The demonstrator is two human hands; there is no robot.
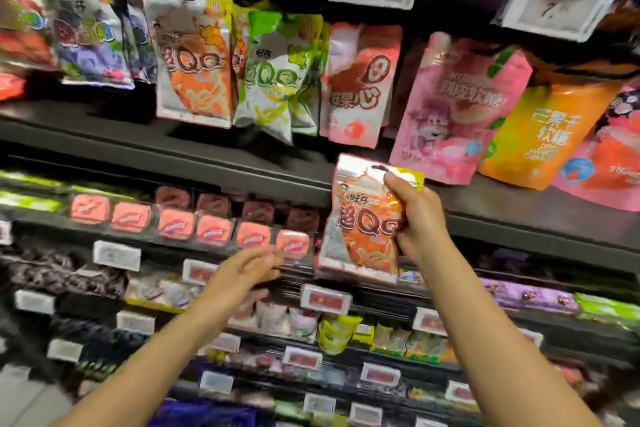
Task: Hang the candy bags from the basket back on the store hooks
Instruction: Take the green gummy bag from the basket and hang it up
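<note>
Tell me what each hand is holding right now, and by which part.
The right hand grips the orange QQ candy bag by its right edge, thumb near the top corner. The left hand holds nothing, its fingers loosely extended.

Bright store light, motion blur, edges warped.

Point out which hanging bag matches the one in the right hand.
The orange QQ bag, hanging left of the green QQ bag. Only it shares the held bag's orange print; right hand grips that one.

Left hand (247, 265) motion-blurred
</note>
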